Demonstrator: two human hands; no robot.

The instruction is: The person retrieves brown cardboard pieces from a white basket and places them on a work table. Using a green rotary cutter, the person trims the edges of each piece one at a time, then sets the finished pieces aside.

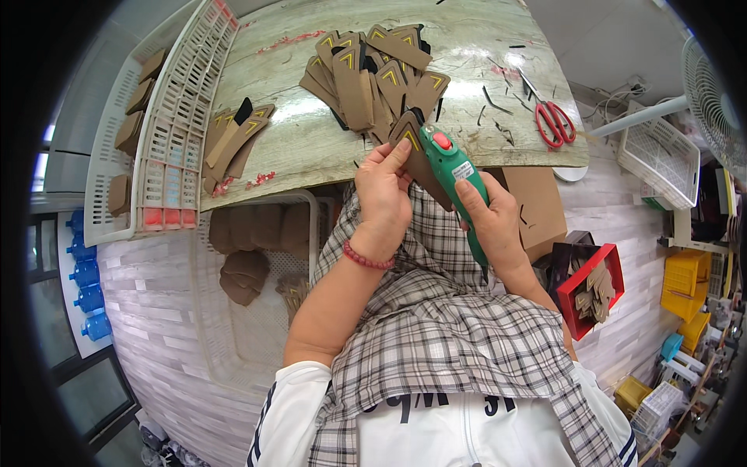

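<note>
Between the thumb and fingers of my left hand is a flat brown piece with a yellow chevron and a dark edge near its tip. My right hand wraps round a green electric cutter with a red button. The cutter's head lies right beside the piece's upper end; whether its blade touches the edge cannot be made out. Just beyond, on the table, lies a loose heap of similar brown pieces, several with black strips along them. A smaller stack of them rests farther left.
Red-handled scissors and black offcuts lie on the table's right. A white plastic crate stands at its left edge. Below are a white basket of brown bundles, a cardboard box and a red bin. A fan stands right.
</note>
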